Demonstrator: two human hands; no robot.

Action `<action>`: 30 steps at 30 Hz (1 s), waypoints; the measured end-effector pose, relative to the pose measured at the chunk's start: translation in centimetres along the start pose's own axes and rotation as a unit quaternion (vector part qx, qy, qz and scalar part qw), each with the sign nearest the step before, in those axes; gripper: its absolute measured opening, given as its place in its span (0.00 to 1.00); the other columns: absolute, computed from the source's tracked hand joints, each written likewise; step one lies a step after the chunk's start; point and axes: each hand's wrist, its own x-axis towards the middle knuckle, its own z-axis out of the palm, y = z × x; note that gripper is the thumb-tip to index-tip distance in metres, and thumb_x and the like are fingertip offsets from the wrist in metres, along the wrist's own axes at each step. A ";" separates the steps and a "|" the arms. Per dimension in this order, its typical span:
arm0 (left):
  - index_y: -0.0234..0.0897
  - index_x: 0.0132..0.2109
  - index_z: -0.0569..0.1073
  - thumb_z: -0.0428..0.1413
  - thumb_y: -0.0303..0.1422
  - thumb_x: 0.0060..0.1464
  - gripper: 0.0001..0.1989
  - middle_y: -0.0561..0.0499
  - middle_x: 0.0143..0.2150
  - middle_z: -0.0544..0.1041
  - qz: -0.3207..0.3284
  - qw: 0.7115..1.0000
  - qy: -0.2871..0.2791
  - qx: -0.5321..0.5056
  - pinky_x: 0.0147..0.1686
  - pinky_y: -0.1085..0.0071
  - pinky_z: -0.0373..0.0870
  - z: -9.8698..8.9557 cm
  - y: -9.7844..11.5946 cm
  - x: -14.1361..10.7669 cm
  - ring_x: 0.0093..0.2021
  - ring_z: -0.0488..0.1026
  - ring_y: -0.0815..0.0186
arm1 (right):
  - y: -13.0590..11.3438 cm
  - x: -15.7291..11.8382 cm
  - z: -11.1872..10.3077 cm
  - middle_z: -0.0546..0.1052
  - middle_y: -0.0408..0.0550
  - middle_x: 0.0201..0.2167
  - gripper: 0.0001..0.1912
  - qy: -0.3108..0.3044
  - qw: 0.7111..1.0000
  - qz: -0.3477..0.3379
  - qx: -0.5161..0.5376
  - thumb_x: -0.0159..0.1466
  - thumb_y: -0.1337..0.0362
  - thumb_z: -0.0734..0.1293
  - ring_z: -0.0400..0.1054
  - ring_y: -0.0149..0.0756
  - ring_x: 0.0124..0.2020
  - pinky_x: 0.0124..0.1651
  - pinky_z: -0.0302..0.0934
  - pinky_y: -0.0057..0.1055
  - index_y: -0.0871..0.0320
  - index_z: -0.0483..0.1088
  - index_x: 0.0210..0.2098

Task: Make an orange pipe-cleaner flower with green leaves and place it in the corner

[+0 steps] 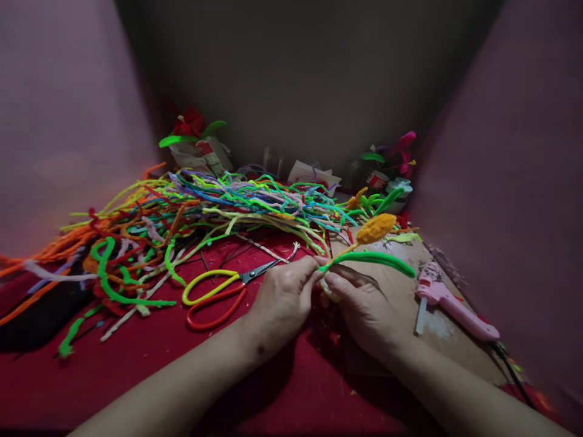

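the left hand (pixel 285 291) and right hand (pixel 364 303) pinched the base of an orange pipe-cleaner flower (pixel 376 229) with a green leaf (pixel 380 261), near the left edge of the cardboard (pixel 464 358); a pink glue gun (pixel 458 306) lay toward its right edge.

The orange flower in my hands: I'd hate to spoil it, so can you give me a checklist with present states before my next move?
1. Orange flower held: ok, left hand and right hand meet at its lower end.
2. Green leaf secured: cannot tell, fingers cover its base.
3. Scissors fully visible: not ok, the left hand hides the blade tips.
4. Glue gun on the cardboard: ok.
5. Glue gun hot: cannot tell.
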 end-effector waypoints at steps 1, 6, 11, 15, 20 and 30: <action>0.35 0.36 0.73 0.46 0.27 0.57 0.10 0.52 0.28 0.74 -0.021 0.998 -0.012 -0.054 0.31 0.75 0.63 -0.2 0.1 0.1 0.28 0.69 0.70 | 0.0 0.0 -0.1 0.68 0.40 0.21 0.07 -0.008 1.000 -0.006 -0.003 0.59 0.61 0.66 0.56 0.29 0.24 0.30 0.53 0.29 0.57 0.73 0.28; 0.33 0.30 0.72 0.49 0.30 0.55 0.09 0.55 0.24 0.70 -0.127 0.936 -0.079 -0.318 0.25 0.79 0.61 -0.5 1.0 0.6 0.24 0.64 0.74 | 0.3 0.3 -0.4 0.72 0.42 0.25 0.13 -0.014 1.000 -0.003 0.004 0.58 0.62 0.66 0.60 0.31 0.26 0.34 0.55 0.31 0.55 0.74 0.43; 0.33 0.28 0.67 0.53 0.33 0.53 0.09 0.60 0.17 0.60 -0.249 0.830 -0.123 -0.483 0.12 0.82 0.46 -0.6 1.2 0.6 0.13 0.49 0.80 | 0.9 0.6 -0.8 0.72 0.42 0.24 0.14 -0.002 1.000 -0.013 0.007 0.57 0.62 0.67 0.60 0.32 0.26 0.34 0.56 0.31 0.53 0.74 0.44; 0.33 0.29 0.67 0.52 0.35 0.55 0.10 0.62 0.16 0.57 -0.275 0.754 -0.207 -0.559 0.09 0.82 0.48 -1.0 0.0 0.6 0.11 0.42 0.81 | 0.9 0.5 -0.9 0.73 0.41 0.23 0.15 -0.035 0.998 0.014 0.050 0.57 0.62 0.68 0.61 0.31 0.24 0.32 0.56 0.30 0.52 0.73 0.45; 0.32 0.31 0.68 0.52 0.33 0.55 0.08 0.62 0.17 0.56 -0.271 0.711 -0.268 -0.591 0.09 0.83 0.50 -1.1 -1.2 0.7 0.11 0.41 0.82 | 0.0 0.4 -0.4 0.75 0.42 0.23 0.10 -0.061 0.995 -0.005 0.083 0.56 0.65 0.68 0.66 0.32 0.25 0.33 0.59 0.31 0.52 0.76 0.39; 0.33 0.36 0.70 0.48 0.33 0.57 0.09 0.54 0.26 0.68 -0.050 0.980 -0.119 -0.154 0.26 0.76 0.62 -0.4 0.2 0.2 0.24 0.64 0.73 | 0.5 0.5 -0.4 0.76 0.43 0.26 0.07 -0.008 0.992 -0.009 0.123 0.56 0.66 0.69 0.66 0.31 0.26 0.33 0.61 0.30 0.55 0.77 0.35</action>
